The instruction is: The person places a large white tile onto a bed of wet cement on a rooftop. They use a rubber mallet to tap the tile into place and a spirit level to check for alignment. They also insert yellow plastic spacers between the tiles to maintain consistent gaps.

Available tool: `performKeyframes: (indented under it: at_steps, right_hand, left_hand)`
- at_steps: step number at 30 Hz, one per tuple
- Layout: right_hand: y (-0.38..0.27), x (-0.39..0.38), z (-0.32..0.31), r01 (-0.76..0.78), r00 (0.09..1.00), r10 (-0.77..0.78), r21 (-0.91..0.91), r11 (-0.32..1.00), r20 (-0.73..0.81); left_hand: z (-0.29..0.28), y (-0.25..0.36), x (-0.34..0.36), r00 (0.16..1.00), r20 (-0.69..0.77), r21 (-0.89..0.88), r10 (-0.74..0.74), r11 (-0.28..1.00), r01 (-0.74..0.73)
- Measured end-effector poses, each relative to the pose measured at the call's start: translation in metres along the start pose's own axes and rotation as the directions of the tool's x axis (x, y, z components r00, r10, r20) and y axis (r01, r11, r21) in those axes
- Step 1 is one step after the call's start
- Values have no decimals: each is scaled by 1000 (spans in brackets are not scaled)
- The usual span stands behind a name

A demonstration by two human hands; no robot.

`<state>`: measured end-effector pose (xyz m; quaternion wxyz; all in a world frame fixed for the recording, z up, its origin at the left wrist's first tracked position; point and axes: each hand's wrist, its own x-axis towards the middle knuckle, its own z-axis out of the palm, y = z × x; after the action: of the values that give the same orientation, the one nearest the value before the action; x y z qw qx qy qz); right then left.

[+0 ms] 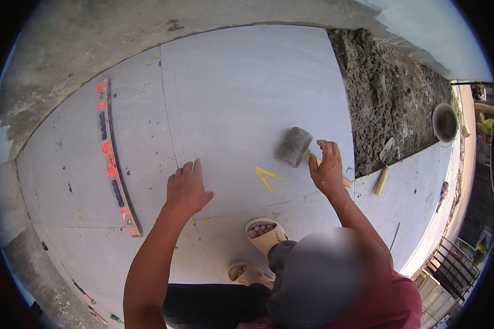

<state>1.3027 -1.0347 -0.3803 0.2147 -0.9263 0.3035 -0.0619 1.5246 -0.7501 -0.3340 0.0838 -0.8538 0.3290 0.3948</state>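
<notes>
My left hand [187, 189] is over the large pale grey floor tile [252, 88], palm down with its fingers apart and holding nothing. Whether it rests on the surface cannot be told. My right hand [329, 169] is loosely closed about the light wooden handle of a mallet [295, 146], which shows on both sides of the hand. The mallet's thick dark grey head is low over the tile, left of my right fingers. Two yellow strokes [267, 180] form an angle on the tile between my hands.
A red spirit level [111, 159] lies on tiles to the left. Rough wet mortar [384, 98] fills the far right, with a wooden-handled trowel [381, 181] at its near edge and a round bowl [445, 123] beyond. Concrete walls [121, 33] bound the far side. My sandalled feet [266, 233] are on the tiles.
</notes>
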Motion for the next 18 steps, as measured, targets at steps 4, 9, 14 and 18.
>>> performKeyframes:
  at_steps: [4, 9, 14, 18]
  right_hand:
    - [64, -69, 1, -130, 979, 158, -207, 970, 129]
    - [84, -90, 30, -164, 978, 194, -290, 943, 80]
    - [27, -129, -22, -354, 907, 350, -29, 935, 234]
    - [40, -175, -51, -519, 841, 455, 198, 831, 293]
  left_hand:
    - [-9, 74, 68, 997, -29, 83, -65, 994, 67]
    - [21, 105, 98, 987, -3, 115, -160, 981, 159]
    - [36, 80, 117, 990, -83, 176, -118, 976, 131]
    - [41, 70, 129, 990, -79, 161, -115, 979, 127]
